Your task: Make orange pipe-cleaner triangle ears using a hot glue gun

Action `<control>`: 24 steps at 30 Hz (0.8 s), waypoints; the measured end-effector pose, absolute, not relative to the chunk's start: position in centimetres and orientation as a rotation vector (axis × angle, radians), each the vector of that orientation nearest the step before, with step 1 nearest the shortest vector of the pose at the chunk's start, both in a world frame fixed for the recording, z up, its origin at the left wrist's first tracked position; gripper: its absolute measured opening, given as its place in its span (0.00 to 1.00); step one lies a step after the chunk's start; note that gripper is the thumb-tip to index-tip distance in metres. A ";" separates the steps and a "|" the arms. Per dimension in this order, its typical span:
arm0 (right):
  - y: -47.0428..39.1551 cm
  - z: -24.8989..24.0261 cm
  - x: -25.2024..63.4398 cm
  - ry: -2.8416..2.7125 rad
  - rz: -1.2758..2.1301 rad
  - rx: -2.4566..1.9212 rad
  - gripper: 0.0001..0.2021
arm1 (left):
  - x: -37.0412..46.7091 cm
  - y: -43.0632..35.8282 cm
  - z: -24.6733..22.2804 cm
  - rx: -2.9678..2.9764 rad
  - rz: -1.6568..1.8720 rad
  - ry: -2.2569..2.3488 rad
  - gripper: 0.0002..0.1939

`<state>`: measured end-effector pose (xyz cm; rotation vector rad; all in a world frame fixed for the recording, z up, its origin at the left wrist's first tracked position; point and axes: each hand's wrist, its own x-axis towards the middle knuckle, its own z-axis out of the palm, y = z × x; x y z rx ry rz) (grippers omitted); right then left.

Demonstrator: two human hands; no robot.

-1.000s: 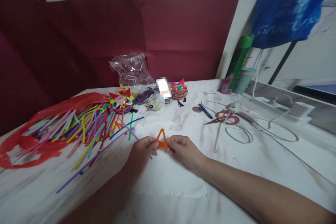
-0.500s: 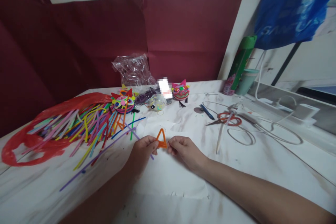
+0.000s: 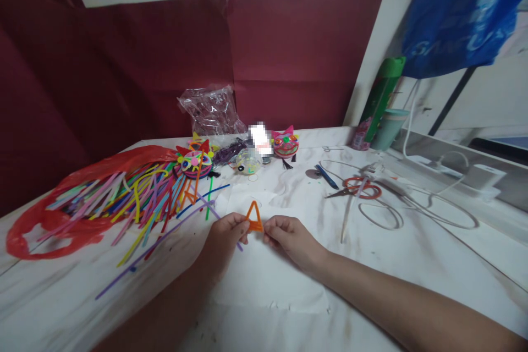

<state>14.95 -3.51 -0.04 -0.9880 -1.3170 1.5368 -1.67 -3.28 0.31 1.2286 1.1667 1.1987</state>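
Note:
An orange pipe cleaner is bent into a small triangle, its peak pointing away from me. My left hand pinches the triangle's left corner between thumb and finger. At the right corner, my right hand is closed with thumb and fingertips pressed on the orange pipe cleaner. Both hands are above a white paper sheet. A purple pipe cleaner runs along the table and passes close by my left hand.
Many coloured pipe cleaners spill from a red plastic bag at left. Decorated cat-face crafts stand at the back beside clear plastic wrap. On the right lie orange-handled scissors, a blue cutter and white cables.
Hardly anything differs. The whole view has shifted slightly, while both hands keep the same pinch on the orange triangle.

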 end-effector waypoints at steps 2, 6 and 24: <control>-3.5 -0.1 15.0 -1.326 1.547 -0.959 0.07 | -1.6 -3.3 0.3 1.236 1.198 1.168 0.08; -3.6 -0.1 15.0 -1.343 1.544 -0.952 0.08 | -1.6 -3.3 0.2 1.241 1.192 1.149 0.08; -4.0 -0.2 15.3 -1.428 1.466 -0.992 0.14 | -1.0 -4.4 1.2 1.307 1.131 1.182 0.06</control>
